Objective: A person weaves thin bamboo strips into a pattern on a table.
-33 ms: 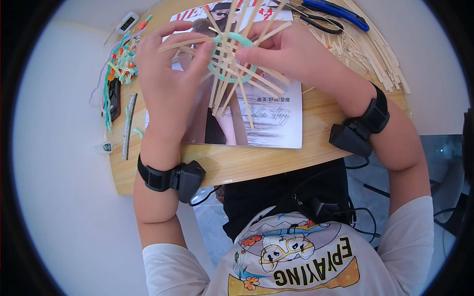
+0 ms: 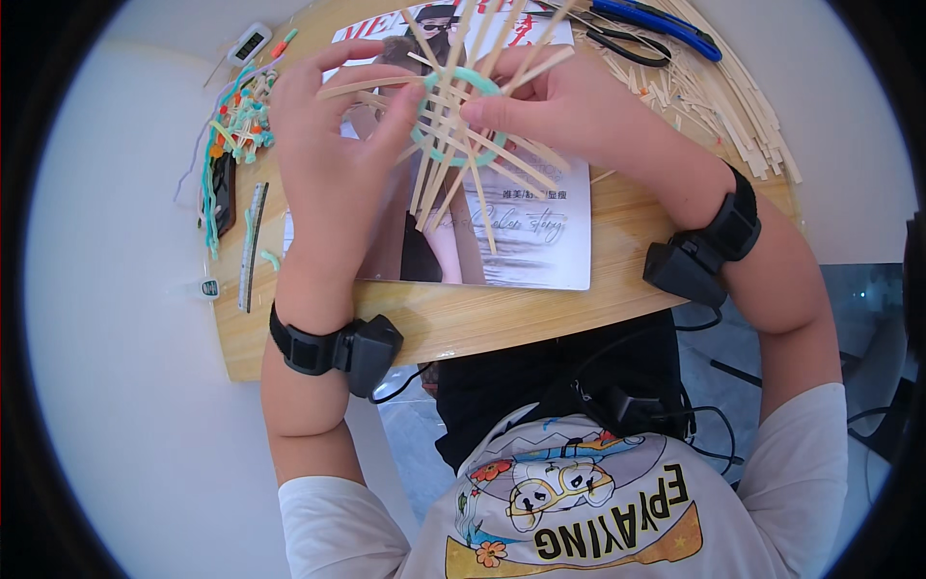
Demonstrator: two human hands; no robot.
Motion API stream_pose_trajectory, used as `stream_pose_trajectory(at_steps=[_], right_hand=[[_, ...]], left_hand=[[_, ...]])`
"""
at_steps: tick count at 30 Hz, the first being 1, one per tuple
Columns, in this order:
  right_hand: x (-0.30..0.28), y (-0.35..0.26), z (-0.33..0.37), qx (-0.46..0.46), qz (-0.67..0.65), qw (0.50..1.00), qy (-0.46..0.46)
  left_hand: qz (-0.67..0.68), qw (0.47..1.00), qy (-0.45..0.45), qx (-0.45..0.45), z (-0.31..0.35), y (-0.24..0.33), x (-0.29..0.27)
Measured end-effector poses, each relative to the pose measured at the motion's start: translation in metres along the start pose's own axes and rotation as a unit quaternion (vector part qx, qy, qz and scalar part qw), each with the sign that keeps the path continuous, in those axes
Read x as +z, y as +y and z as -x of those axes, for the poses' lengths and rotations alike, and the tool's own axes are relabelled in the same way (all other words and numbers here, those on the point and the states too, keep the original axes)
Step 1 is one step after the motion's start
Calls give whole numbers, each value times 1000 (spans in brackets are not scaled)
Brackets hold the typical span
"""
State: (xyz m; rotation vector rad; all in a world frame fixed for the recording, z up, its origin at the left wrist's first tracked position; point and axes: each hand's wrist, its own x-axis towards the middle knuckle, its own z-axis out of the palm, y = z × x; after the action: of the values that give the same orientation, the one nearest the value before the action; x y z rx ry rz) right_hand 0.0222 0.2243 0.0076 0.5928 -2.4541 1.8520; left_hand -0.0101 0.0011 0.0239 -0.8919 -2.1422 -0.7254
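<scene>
Both my hands hold a small woven piece [image 2: 461,125] made of thin pale wooden strips crossed through a teal ring. My left hand [image 2: 328,164] pinches its left side, thumb on the strips near the ring. From the right, my right hand [image 2: 569,106] grips it, with the thumb pressed on the ring's middle. The piece hovers over an open magazine [image 2: 526,246] lying on a round wooden table [image 2: 482,323]. The strip ends fan out up and down past my fingers. Each wrist wears a black band with a small black box.
A heap of loose pale strips [image 2: 738,111] lies at the table's far right, with blue-handled pliers [image 2: 656,24] behind it. Teal cords and coloured bits [image 2: 236,125], a dark flat object [image 2: 224,193], a narrow ruler-like strip [image 2: 251,246] and a small white device [image 2: 249,43] sit at the left.
</scene>
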Motion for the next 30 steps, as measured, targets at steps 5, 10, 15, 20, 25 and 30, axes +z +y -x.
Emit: stream_pose_trajectory(at_steps=[5, 10, 15, 20, 25, 30], right_hand=[[1, 6, -2, 26, -38, 999, -10], [-5, 2, -2, 59, -38, 997, -9], [-4, 9, -5, 54, -56, 997, -21], [-3, 5, -4, 64, -38, 997, -26], [1, 10, -4, 37, -27, 999, 12], [0, 2, 1, 72, -26, 997, -7]], left_hand=[[-2, 999, -30, 31, 2, -2, 3], [40, 999, -3, -37, 7, -1, 6], [128, 977, -47, -166, 9, 1, 9], [125, 972, -66, -188, 8, -8, 9], [131, 967, -81, -205, 10, -9, 11], [147, 964, -82, -204, 10, -4, 10]])
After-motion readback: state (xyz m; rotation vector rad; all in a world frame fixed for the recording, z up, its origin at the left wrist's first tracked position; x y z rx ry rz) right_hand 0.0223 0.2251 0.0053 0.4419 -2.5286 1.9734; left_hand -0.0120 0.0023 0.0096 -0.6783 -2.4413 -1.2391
